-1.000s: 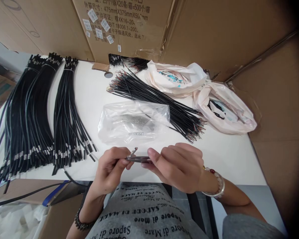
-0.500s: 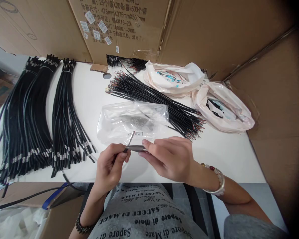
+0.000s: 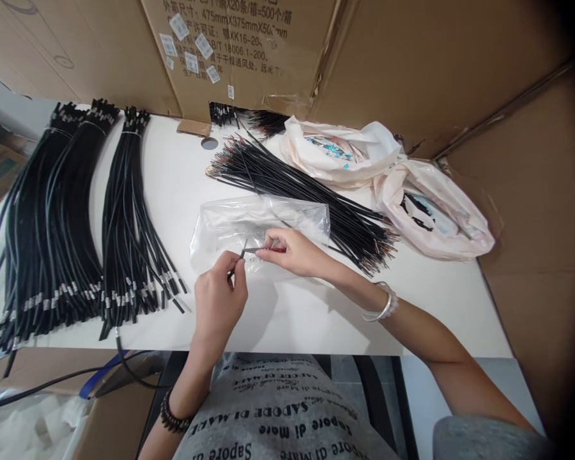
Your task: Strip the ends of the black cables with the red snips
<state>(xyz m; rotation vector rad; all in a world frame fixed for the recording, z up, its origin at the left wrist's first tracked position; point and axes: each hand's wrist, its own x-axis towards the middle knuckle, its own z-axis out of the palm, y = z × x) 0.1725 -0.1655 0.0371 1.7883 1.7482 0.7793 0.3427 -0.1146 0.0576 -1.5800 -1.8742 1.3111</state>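
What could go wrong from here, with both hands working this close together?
The red-handled tool in the right hand could slip off the cable end and poke the left hand, whose fingertips pinch it just below. The clear plastic bag lies right beneath the work and might get snagged.

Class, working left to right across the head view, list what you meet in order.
Wide black cable bundles → narrower cable bundle → left hand → right hand → white bag holding black pieces.

red tool (image 3: 278, 250) pt hid by R hand (image 3: 294, 254), L cable bundle (image 3: 33, 217) & carton txt (image 3: 230, 48) cropped
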